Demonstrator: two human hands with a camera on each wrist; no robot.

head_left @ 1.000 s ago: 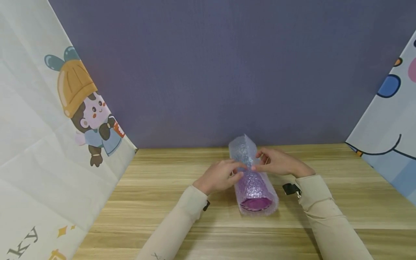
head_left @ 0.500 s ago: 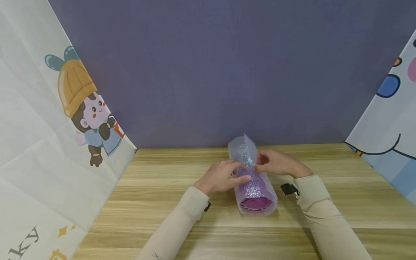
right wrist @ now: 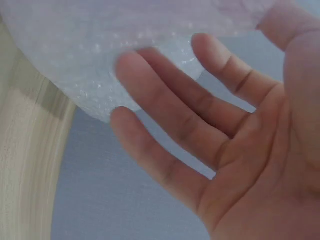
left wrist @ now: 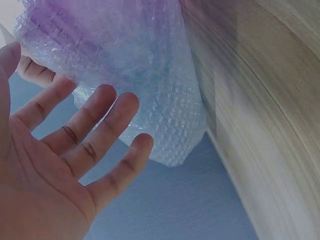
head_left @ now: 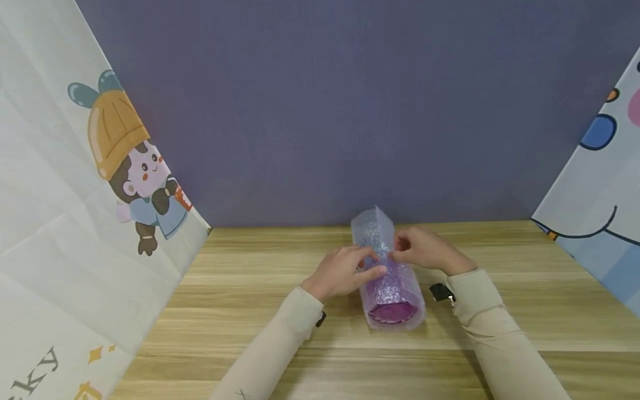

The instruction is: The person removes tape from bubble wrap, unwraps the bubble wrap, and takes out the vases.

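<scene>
A round, long thing, purple shading to pale blue, lies rolled in clear bubble wrap [head_left: 385,289] on the wooden table. Its magenta round end [head_left: 393,313] faces the near side; its kind is hidden by the wrap. My left hand [head_left: 342,270] rests on the roll from the left, thumb and index finger touching the top and the other fingers loosely spread in the left wrist view. From the right, my right hand [head_left: 427,250] pinches the wrap's edge near the middle of the roll with the thumb and index finger. Its other fingers [right wrist: 160,160] extend loosely beneath the wrap.
The wooden table [head_left: 250,311] stretches to both sides. A dark blue-grey wall [head_left: 320,111] stands right behind the roll's far end. White printed panels [head_left: 45,166] flank the table, with a cartoon figure [head_left: 150,166] on the left one.
My left thumb has reached farther right over the wrap. My right hand has shifted slightly left, and the wrap's right edge has drawn in a little.
</scene>
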